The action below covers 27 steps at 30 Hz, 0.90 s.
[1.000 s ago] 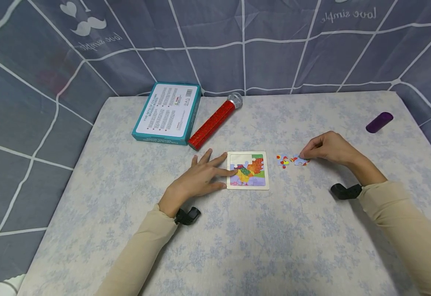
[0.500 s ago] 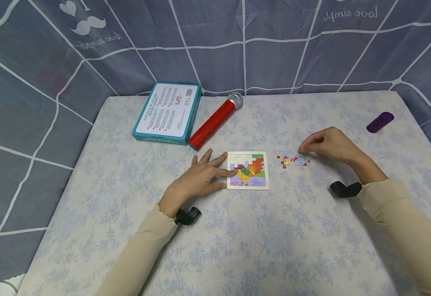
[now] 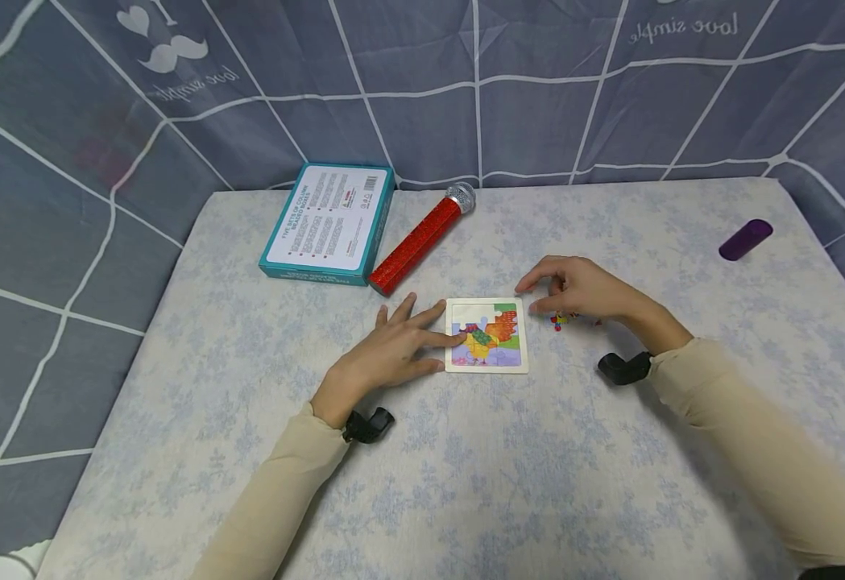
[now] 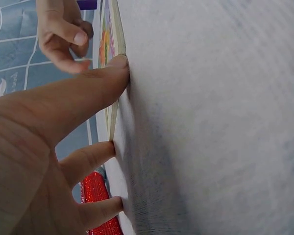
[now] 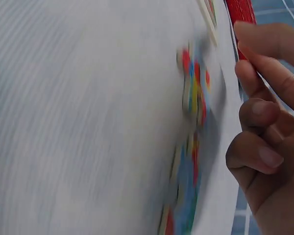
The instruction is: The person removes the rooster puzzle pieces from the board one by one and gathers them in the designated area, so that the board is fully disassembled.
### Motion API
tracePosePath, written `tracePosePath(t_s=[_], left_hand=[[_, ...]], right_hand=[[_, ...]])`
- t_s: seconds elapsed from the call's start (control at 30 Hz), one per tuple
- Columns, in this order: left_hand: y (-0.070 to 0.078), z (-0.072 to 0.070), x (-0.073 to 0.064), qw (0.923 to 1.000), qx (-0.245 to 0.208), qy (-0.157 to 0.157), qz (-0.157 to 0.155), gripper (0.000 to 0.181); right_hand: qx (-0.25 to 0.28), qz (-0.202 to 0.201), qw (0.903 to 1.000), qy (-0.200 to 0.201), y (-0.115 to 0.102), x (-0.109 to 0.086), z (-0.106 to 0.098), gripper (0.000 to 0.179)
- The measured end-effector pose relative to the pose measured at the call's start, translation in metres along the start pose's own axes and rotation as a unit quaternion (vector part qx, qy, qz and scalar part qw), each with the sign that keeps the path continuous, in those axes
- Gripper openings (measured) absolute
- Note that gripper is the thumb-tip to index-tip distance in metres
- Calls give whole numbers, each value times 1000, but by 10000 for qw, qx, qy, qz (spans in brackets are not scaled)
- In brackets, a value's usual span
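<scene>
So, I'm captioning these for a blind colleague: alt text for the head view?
A person's left hand touches a partly filled bird puzzle; the right hand is beside it, partly hiding loose pieces. Beyond lie a teal box, red microphone and, far right, a purple cylinder.

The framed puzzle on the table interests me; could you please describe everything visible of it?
The framed puzzle is a squarish board with a pale, wood-like frame and a bird picture: orange tail, green wing, yellow body. Pieces are missing along its far side, towards the left, baring a pale base. It lies flat on the patterned cloth; the left hand's fingers touch its left side.
</scene>
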<state>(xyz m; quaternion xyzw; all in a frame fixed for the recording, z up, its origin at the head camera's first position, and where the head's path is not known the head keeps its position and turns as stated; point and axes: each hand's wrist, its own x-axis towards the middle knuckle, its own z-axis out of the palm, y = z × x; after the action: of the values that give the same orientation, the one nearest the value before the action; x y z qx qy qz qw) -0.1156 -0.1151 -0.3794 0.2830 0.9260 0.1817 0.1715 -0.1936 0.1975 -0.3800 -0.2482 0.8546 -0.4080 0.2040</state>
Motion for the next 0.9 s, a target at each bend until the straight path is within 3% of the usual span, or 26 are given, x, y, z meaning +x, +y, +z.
tracePosePath(t_s=[0.3,0.9], left_hand=[[0,0,0,9999,-38,-47,-87,50],[0,-1,-1,10000,-43,-47,-28,49]], right_hand=[[84,-172,9966,-802,-8,19,15,39],[-794,-199,9885,-1269,-19,26,15,38]])
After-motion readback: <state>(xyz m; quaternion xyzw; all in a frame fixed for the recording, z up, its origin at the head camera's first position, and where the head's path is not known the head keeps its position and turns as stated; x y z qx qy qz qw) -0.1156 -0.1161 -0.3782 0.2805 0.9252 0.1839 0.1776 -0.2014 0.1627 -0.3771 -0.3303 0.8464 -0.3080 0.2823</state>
